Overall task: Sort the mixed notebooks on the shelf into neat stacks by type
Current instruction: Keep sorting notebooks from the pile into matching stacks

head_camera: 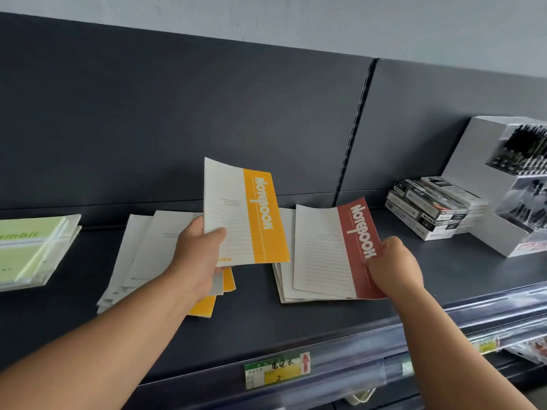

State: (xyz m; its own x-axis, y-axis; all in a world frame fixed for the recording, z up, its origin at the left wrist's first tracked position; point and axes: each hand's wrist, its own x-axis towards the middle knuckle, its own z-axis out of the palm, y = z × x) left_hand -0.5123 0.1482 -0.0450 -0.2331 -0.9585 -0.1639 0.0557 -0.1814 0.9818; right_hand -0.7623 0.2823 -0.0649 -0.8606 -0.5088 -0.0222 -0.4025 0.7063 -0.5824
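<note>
The dark shelf [266, 327] fills the view. A white pen display [473, 161] stands at 3 o'clock, with small boxes [429, 208] stacked on its 9 o'clock side. Green notebooks [29, 250] lie at 9 o'clock. A fanned left pile [148, 250] sits at 8 o'clock and a right pile [285, 232] at 5 o'clock. The left hand [198, 258] grips the yellow notebook [245, 214], raised above the left pile. The right hand [393, 267] pinches the 4 o'clock edge of the red notebook [334, 253], which is over the right pile. A price label [276, 369] hangs at 6 o'clock.
</note>
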